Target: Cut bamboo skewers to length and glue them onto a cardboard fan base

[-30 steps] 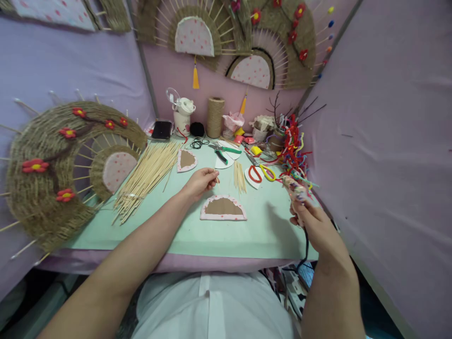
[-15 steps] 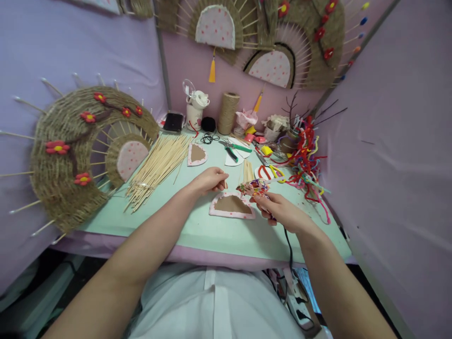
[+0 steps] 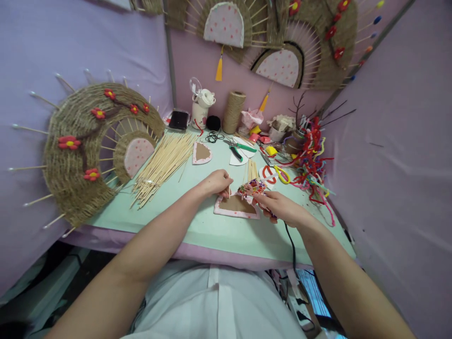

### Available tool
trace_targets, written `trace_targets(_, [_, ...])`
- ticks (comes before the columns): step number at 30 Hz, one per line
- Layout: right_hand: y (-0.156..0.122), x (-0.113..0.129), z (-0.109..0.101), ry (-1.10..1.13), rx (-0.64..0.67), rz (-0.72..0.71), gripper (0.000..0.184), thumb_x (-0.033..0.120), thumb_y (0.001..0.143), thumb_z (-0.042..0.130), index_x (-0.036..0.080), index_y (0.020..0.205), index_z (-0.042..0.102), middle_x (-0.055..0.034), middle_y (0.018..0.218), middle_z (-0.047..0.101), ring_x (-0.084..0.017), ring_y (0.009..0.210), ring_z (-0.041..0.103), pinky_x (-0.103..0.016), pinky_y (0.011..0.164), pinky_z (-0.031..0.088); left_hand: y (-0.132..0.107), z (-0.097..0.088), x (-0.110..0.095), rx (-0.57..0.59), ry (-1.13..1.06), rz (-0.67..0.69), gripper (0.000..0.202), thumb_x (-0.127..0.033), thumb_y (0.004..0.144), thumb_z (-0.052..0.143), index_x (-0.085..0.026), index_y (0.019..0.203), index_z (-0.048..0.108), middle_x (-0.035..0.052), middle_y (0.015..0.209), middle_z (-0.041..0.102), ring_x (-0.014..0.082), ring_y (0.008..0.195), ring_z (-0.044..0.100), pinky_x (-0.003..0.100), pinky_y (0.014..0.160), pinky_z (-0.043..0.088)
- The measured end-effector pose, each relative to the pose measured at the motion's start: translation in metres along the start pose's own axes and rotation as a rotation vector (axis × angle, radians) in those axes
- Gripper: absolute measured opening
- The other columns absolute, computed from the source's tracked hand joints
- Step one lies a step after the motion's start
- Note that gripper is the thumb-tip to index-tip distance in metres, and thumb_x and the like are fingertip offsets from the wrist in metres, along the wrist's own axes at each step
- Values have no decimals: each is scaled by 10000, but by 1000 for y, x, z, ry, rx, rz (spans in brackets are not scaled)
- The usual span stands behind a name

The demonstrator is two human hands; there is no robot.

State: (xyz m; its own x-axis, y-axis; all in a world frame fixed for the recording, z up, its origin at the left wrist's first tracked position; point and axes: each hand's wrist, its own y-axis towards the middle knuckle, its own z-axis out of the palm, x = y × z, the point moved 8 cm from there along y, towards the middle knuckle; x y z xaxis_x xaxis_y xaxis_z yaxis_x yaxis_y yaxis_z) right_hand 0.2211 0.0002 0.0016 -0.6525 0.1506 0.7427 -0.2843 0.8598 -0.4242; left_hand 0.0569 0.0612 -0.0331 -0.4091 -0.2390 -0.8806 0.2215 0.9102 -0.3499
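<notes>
My left hand (image 3: 218,182) pinches a short thin wooden stick (image 3: 229,190), pointing down at the upper left edge of a half-round cardboard piece (image 3: 236,205). That piece lies flat on the table, brown in the middle, its rim wrapped in pink dotted cloth. In my right hand (image 3: 280,206) is a glue gun (image 3: 254,186) with a colourful flowered covering. Its nose points left towards the stick, above the cardboard, and a black cord (image 3: 291,242) runs down from it over the table edge. My right fingers partly hide its handle.
Wooden sticks (image 3: 164,165) lie in a pile at left, near a smaller cloth-edged piece (image 3: 202,153). Behind are green-handled pliers (image 3: 240,149), scissors (image 3: 278,174), a twine spool (image 3: 233,112) and a white jar (image 3: 200,110). Coloured pipe cleaners (image 3: 312,160) spill at right. A woven fan (image 3: 88,146) stands left.
My left hand has lowered the stick closer to the cardboard's edge. The glue gun stays near it in my right hand. The whole view has shifted slightly.
</notes>
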Motion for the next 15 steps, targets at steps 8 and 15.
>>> trace_targets(8, [3,2,0,-14,-4,-2,465,648,809,470,191,727,490,42,562,431,-90,458,430,-210,403,364,0,2,0,0,37,-1,60,-159,889,446,-160,831,461,-5,450,570,151,444,615,212,455,481])
trace_targets(15, [5,2,1,-29,3,5,473,650,811,468,185,736,507,40,576,412,-93,472,434,-208,390,352,-3,1,-1,-10,65,7,39,-177,889,444,-160,859,461,2,458,576,159,445,620,210,445,472])
